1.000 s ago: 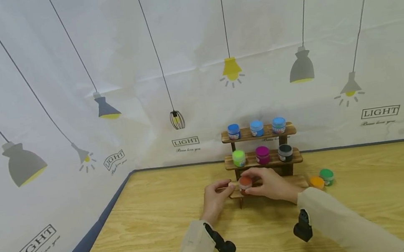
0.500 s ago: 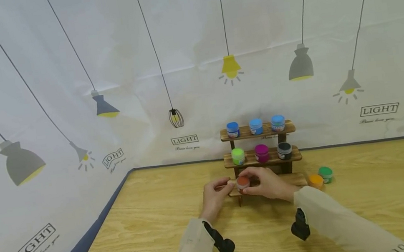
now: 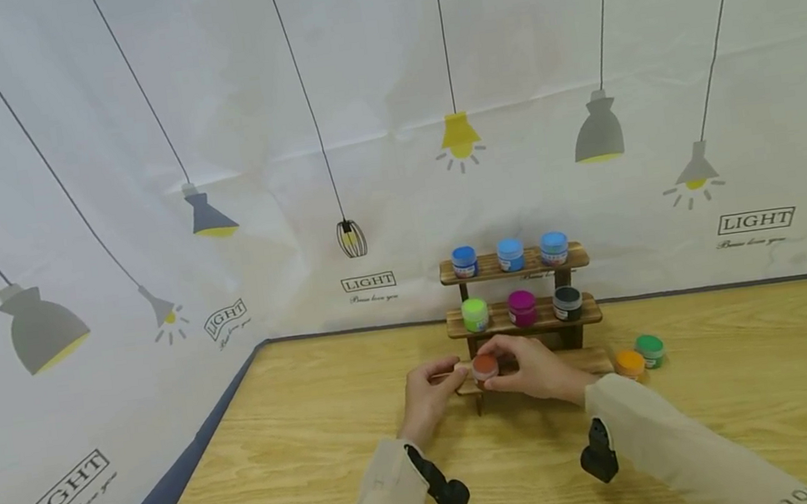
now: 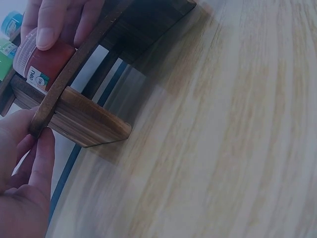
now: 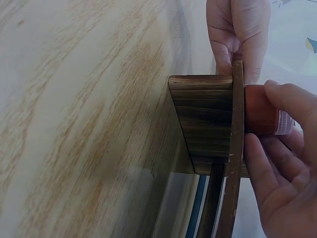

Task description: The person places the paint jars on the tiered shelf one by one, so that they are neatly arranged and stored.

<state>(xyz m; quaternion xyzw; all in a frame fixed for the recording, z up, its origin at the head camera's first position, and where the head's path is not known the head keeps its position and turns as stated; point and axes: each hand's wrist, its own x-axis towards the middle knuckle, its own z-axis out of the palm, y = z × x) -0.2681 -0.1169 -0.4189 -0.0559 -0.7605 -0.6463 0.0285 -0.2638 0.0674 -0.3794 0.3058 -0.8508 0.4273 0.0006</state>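
Note:
My right hand [image 3: 534,366] grips a small red-brown paint jar [image 3: 485,368], thumb at one side and fingers at the other. The jar stands upright at the left end of the bottom shelf [image 3: 586,361] of a wooden three-tier rack. In the right wrist view, the jar's base [image 5: 260,111] sits right against the shelf board [image 5: 237,148]. My left hand [image 3: 425,401] pinches that board's left end between thumb and fingers, as the left wrist view shows, with the jar's label [image 4: 37,78] facing out beside it.
On the middle shelf [image 3: 587,312] stand lime green [image 3: 475,315], magenta [image 3: 522,309] and black jars [image 3: 568,304]. Three blue jars [image 3: 510,255] line the top shelf. Orange [image 3: 630,364] and green jars [image 3: 650,350] stand on the table right of the rack, near my right sleeve.
The red-brown jar and my right hand have shifted slightly left along the bottom shelf. My left hand keeps its hold on the board's end.

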